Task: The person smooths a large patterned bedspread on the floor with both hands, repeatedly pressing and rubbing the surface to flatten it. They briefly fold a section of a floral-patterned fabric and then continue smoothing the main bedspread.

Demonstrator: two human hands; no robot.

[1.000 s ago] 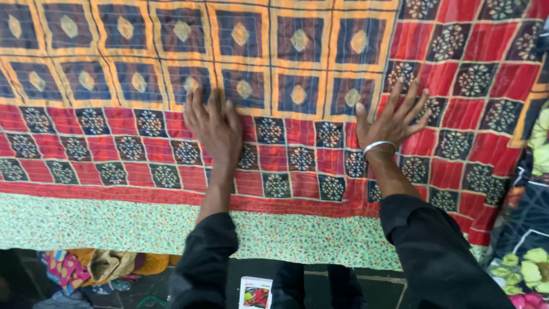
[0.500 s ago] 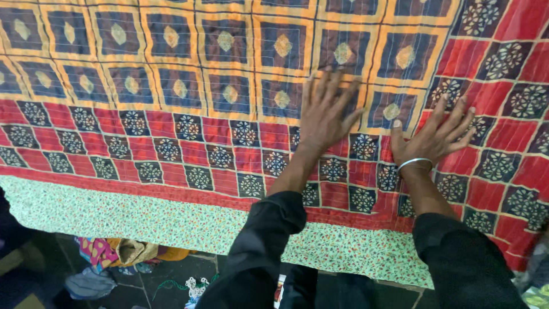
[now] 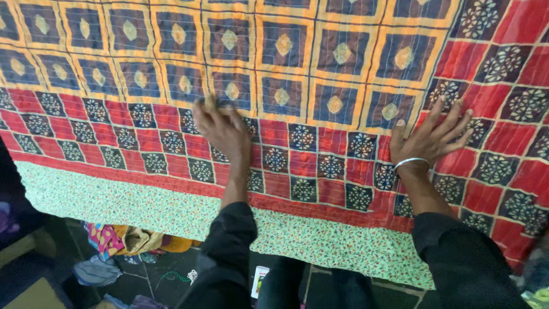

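Note:
A large patchwork quilt (image 3: 320,63) lies spread out before me, with orange-and-navy squares in the middle, a red border with dark flower squares, and a green flowered edge (image 3: 114,200) hanging toward me. My left hand (image 3: 222,130) lies flat on the red border, fingers apart, reaching onto the orange squares. My right hand (image 3: 430,136) presses flat on the red border further right, fingers spread, a silver bangle on its wrist. Neither hand grips anything. Both arms wear black sleeves.
Below the quilt's edge is a dark floor with crumpled coloured cloths (image 3: 123,240) at the left and a small printed box (image 3: 260,280) between my legs. A dark object stands at the far left edge.
My left hand has slid leftward across the quilt, from near the right hand to well apart from it. The right hand stays in place.

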